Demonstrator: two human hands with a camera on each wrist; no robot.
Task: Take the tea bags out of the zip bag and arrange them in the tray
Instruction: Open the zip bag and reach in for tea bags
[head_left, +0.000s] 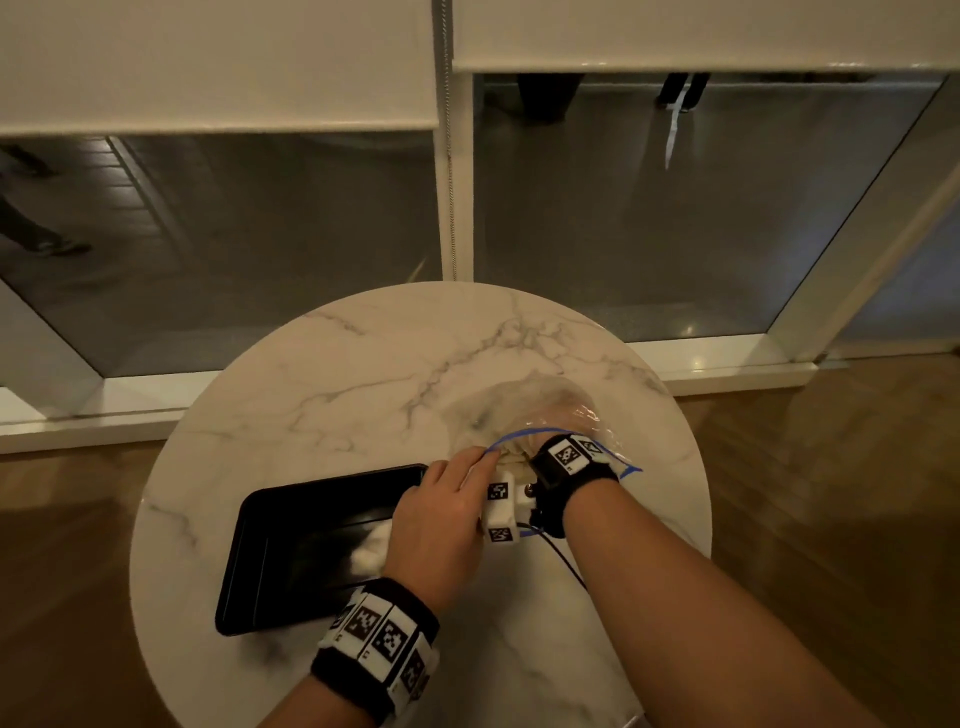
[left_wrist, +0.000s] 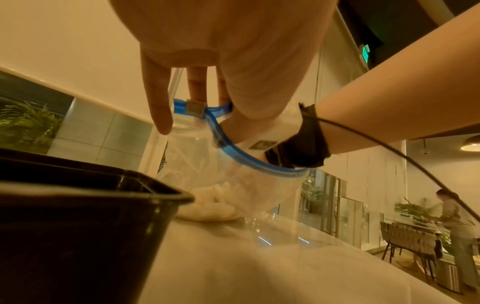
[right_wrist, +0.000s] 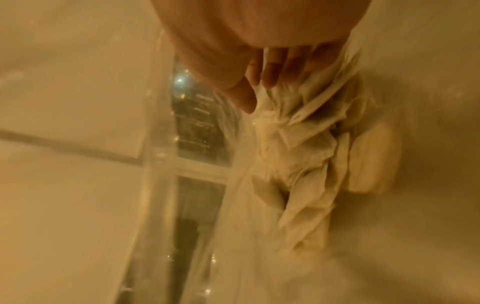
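Head view: left hand (head_left: 441, 525) fingers pinching clear crinkly zip bag (head_left: 524, 415) rim, right hand (right_wrist: 259, 51) fingers pinching papery tea bags (right_wrist: 306, 156).

On the table (head_left: 363, 364), the tray (head_left: 291, 499) lies left of the zip bag (head_left: 483, 415), tea bags (right_wrist: 306, 164) inside

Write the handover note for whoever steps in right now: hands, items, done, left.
Left hand: pinches the blue zip rim of the zip bag, holding its mouth open.
Right hand: inside the bag, fingers on the tea bags; grip not clear.
Tray: black, on the marble table, left of the bag.
Done: something white, probably tea bags, already lies in the tray.
Left: pull out the rest and arrange them.
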